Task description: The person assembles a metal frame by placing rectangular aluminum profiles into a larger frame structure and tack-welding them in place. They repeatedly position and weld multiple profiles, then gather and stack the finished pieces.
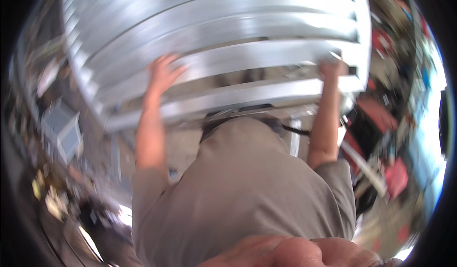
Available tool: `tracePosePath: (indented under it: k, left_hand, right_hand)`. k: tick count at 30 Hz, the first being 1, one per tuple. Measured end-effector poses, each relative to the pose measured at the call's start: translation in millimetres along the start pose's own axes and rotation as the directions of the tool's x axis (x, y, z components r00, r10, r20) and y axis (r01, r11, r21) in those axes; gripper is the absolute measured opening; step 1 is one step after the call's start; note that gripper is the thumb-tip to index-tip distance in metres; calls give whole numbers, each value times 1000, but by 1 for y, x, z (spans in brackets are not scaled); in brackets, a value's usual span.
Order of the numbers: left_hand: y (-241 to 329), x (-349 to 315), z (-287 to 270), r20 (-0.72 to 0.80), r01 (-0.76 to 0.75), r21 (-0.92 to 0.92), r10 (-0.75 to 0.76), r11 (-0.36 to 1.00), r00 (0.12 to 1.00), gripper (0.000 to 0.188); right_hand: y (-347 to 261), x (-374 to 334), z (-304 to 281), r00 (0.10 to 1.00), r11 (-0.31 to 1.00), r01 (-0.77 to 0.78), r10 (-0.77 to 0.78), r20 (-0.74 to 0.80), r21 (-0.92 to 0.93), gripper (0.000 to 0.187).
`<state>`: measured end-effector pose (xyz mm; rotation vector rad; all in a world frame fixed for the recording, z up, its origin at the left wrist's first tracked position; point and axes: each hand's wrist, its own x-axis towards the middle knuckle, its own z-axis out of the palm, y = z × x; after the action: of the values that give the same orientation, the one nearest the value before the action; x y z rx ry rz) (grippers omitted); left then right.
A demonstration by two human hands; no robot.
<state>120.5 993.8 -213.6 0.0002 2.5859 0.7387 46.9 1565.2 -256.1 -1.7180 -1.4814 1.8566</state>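
Workshop, seen from above: a co-worker in a grey shirt [247, 191] braces a large louvred metal panel [219, 24], silver slats running side to side and filling the top half of the view. The co-worker's hand at picture left [164, 72] lies w/ fingers spread flat against a lower slat, near the panel's left edge; the hand at picture right [333, 69] is closed round the frame close to the right edge, approx. level w/ the first. Both bare forearms run up from short sleeves to the panel, torso between them. The panel's bottom edge hangs just above the co-worker's belt line, and its right edge ends just short of red equipment [381, 110] at picture right. At the lower edge, very close to the lens, a blurred hand [295, 252] of the camera wearer shows; which hand it is, and whether its grip is released or clenched, can't be told. Room to move is tight: clutter lines the floor [181, 148] left and right, incl. a pale grey box-like frame [64, 129] at left, leaving only a narrow bare strip beside the co-worker. Motion blur softens most edges.
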Motion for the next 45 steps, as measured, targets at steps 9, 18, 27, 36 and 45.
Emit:
tracePosePath:
  k: [9,18,27,36,45]
  left_hand:
    - [10,4,6,-36,14,263,-5,965,999,68]
    - [-4,16,16,0,5,192,-5,981,1000,69]
    - [-7,8,26,-37,-31,247,41,969,998,74]
    - [2,8,31,-83,-26,307,54,951,995,75]
    - [10,11,26,-40,-6,305,19,952,999,74]
  right_hand:
    - [13,-2,27,989,923,142,-144,-22,358,51]
    - [14,1,33,999,947,-27,33,-13,320,62]
    - [19,10,33,997,939,15,-40,66,344,60]
    - [11,1,33,992,892,-2,-56,115,453,56]
    - [15,6,38,997,896,-5,-28,67,443,53]
